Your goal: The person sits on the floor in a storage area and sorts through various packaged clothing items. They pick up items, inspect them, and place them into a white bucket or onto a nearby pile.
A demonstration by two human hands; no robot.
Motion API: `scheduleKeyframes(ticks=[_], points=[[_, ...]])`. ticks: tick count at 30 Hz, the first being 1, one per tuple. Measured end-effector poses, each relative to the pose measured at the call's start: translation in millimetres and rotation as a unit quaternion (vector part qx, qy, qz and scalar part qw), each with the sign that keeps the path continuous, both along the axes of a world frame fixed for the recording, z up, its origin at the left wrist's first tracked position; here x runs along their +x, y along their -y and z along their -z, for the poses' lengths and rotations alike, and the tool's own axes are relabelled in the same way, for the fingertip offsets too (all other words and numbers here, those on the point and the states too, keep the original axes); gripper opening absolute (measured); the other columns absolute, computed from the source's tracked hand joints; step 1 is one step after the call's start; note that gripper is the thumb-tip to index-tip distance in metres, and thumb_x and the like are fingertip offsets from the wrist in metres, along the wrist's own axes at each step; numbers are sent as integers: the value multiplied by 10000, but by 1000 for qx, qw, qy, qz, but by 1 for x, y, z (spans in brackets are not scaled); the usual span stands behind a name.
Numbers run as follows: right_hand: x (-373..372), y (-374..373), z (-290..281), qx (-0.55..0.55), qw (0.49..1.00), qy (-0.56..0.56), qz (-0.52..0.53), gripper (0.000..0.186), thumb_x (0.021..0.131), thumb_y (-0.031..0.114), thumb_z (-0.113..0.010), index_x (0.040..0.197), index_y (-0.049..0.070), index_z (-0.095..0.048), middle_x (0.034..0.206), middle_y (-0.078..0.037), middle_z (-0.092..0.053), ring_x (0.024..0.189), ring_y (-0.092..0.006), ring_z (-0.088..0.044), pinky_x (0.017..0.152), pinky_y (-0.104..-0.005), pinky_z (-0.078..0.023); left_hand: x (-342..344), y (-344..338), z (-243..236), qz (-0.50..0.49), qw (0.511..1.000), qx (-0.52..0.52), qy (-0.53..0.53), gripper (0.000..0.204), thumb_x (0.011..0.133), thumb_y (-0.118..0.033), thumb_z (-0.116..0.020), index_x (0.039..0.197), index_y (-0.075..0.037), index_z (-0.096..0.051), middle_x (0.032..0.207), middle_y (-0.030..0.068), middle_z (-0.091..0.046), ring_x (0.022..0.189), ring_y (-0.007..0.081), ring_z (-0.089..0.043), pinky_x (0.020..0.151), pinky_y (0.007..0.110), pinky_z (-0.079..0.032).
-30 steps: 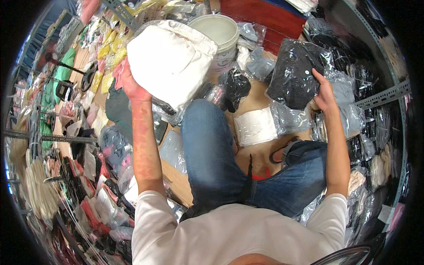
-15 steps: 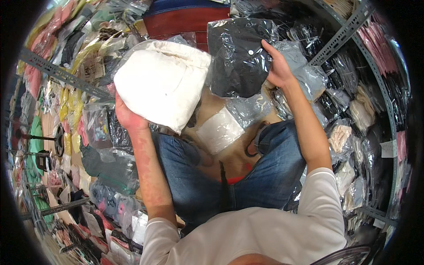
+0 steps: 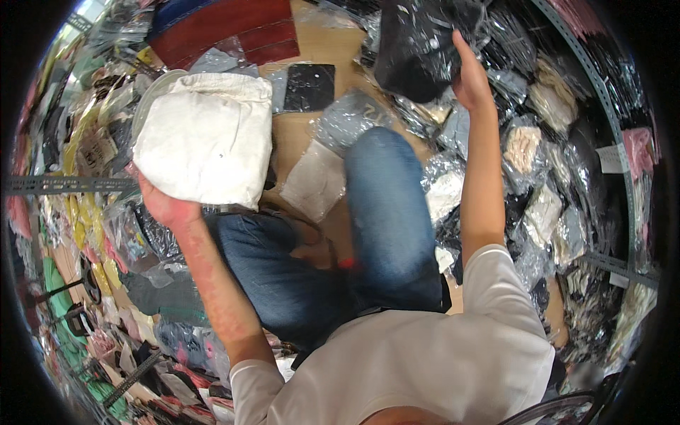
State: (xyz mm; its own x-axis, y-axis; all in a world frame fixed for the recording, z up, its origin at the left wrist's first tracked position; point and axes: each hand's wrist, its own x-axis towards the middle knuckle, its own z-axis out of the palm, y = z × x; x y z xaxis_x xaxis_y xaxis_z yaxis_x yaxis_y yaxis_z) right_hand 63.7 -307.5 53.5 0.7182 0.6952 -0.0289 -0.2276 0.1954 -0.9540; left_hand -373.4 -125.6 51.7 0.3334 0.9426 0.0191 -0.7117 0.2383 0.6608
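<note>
My left hand is closed on the lower left edge of a folded white garment, most of its fingers hidden underneath. A clear plastic edge shows along the garment's upper left side. At the upper right, my right hand grips a black garment in a clear plastic bag, its thumb along the bag's right edge and the other fingers out of sight. Between the two, a white bagged packet and a grey bagged packet lie on the floor, with a small black packet farther off.
A red and blue box stands at the far left. Metal shelf posts rise at the left and right. Bagged clothes are heaped on both sides. My raised knee is in the middle.
My right hand has carried the black bagged garment up and away to the right. The white garment appears farther left as the view shifted. My right knee has swung inward and up.
</note>
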Motion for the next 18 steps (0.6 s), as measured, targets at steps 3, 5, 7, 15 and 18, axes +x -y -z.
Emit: scheduleKeyframes(ticks=[3, 5, 7, 15, 18], points=[[19, 54, 75, -24, 992, -99, 76, 454, 989, 358, -554, 1295, 22, -558, 1227, -78, -647, 1070, -198, -642, 952, -362, -494, -36, -31, 38, 270, 937, 30, 220, 547, 1014, -385, -371, 1410, -14, -440, 1482, 175, -425, 1372, 368, -383, 1157, 551, -239], [18, 92, 125, -80, 982, -150, 88, 434, 980, 379, -563, 1242, 34, -590, 1202, -90, -662, 1034, -203, -656, 937, -364, -502, -36, -27, 34, 259, 948, 16, 187, 549, 1013, -392, -374, 1410, -19, -442, 1482, 169, -428, 1365, 366, -393, 1155, 547, -246], [9, 119, 159, -98, 970, -204, 85, 420, 972, 381, -573, 1215, 40, -608, 1160, -91, -681, 1001, -216, -671, 917, -372, -517, -44, -30, 40, 240, 957, -5, 161, 530, 1004, -376, -395, 1401, -31, -463, 1471, 154, -448, 1362, 358, -400, 1154, 541, -251], [4, 150, 210, -89, 953, -289, -10, 374, 978, 316, -572, 1168, 0, -632, 1096, -104, -701, 965, -210, -686, 884, -352, -549, -26, -24, 26, 123, 988, -62, 75, 515, 989, -371, -418, 1362, -29, -510, 1448, 144, -480, 1353, 350, -415, 1150, 532, -265], [21, 155, 229, -126, 951, -281, -32, 459, 971, 358, -568, 1268, 9, -570, 1191, -127, -660, 996, -241, -668, 883, -401, -544, -33, -31, 35, 261, 950, -24, 171, 519, 990, -375, -418, 1359, -23, -511, 1442, 148, -485, 1343, 352, -428, 1142, 533, -284]])
